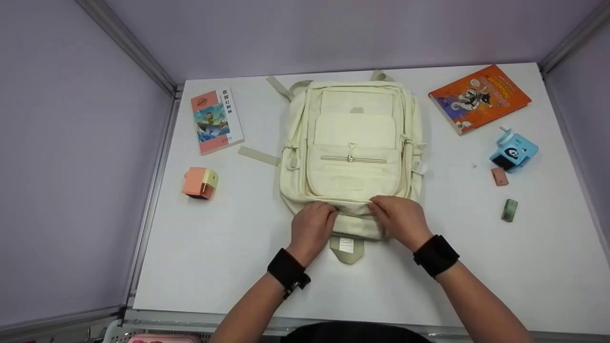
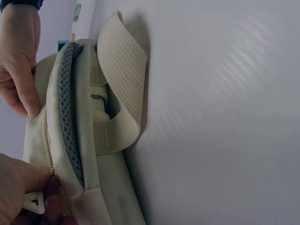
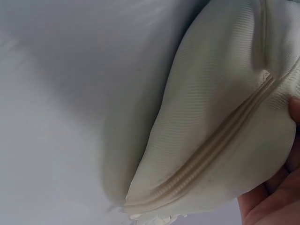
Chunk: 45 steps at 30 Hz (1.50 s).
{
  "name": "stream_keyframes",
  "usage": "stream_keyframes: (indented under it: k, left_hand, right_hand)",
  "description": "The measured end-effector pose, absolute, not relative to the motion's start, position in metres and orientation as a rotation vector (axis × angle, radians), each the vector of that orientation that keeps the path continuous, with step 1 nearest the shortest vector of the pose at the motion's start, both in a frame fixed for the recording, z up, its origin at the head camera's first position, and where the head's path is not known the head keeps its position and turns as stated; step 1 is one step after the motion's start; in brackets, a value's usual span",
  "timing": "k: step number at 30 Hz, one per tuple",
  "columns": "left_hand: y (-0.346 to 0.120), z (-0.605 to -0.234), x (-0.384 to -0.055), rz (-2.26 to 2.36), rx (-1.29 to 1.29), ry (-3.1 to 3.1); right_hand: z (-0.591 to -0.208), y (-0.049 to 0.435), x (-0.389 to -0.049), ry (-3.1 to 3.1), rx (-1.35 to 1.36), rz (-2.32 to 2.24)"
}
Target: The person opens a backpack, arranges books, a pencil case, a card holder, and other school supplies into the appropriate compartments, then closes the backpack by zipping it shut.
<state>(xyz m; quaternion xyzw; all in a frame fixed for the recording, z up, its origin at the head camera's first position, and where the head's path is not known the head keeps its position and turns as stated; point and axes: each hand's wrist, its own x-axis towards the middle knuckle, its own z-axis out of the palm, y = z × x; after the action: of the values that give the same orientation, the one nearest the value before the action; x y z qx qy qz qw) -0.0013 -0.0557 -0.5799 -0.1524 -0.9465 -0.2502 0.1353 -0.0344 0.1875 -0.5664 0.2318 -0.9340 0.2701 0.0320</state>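
Note:
A cream backpack [image 1: 355, 131] lies front side up on the white table, its top end towards me. My left hand [image 1: 310, 227] is at that end; in the left wrist view its thumb and fingers pinch the zipper slider [image 2: 52, 170], with a pale triangular pull loop [image 2: 35, 203] hanging below. My right hand [image 1: 401, 220] grips the bag's fabric to the right. The right wrist view shows its fingers [image 3: 295, 110] curled at the fabric beside the zipper [image 3: 206, 152]. Nearest me, a webbing handle [image 2: 124, 79] sticks out.
On the left are a pink-and-white book [image 1: 217, 120] and a pink pencil sharpener [image 1: 200, 182]. To the right lie an orange book [image 1: 481, 98], a blue pencil sharpener [image 1: 514, 150], a small reddish block [image 1: 500, 176] and a green one [image 1: 509, 210]. Grey straps [image 1: 259, 156] spread beside the bag.

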Motion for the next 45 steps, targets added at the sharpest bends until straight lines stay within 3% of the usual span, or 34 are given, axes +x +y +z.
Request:
stream_keyframes:
  k: [24, 45]
  left_hand:
    - [-0.027, -0.579, -0.003, -0.647, -0.558, -2.797]
    - [-0.030, -0.574, -0.005, -0.613, -0.600, -2.812]
  right_hand:
    - [-0.567, 0.176, -0.034, -2.876, 0.724, 0.818]
    - [-0.589, 0.243, -0.019, -2.641, 0.870, 0.895]
